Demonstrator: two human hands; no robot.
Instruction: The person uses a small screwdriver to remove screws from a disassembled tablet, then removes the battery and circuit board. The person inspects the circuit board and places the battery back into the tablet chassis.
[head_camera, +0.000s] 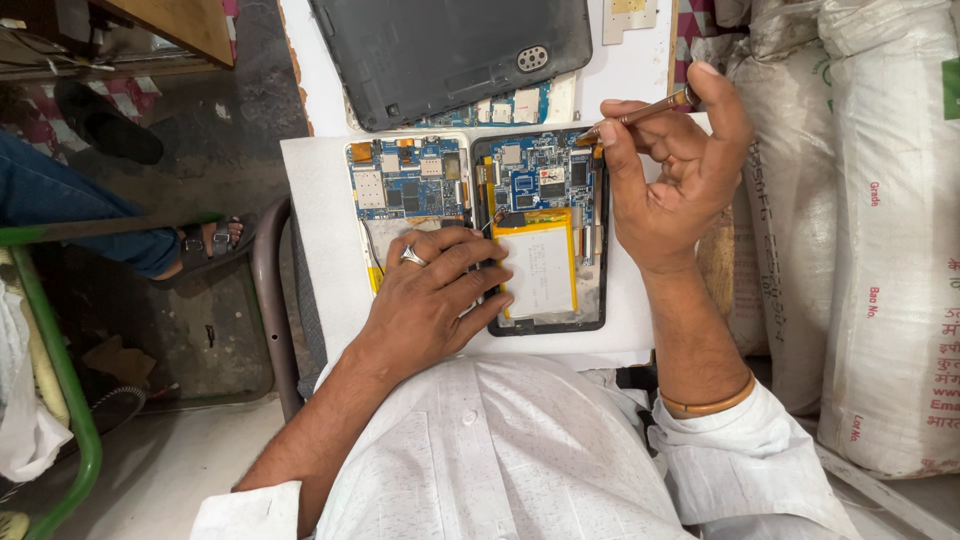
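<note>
Sacks of white woven plastic (880, 230) stand stacked along the right side of the flat white work board (320, 200). At the board's middle lie two opened tablets, one black-framed with a yellow-edged battery (541, 230), one white-framed (408, 195). Left hand (432, 300) rests flat, fingers spread, across both. Right hand (672, 165) pinches a slim brown screwdriver (640, 113), tip probably touching the black tablet's top corner.
</note>
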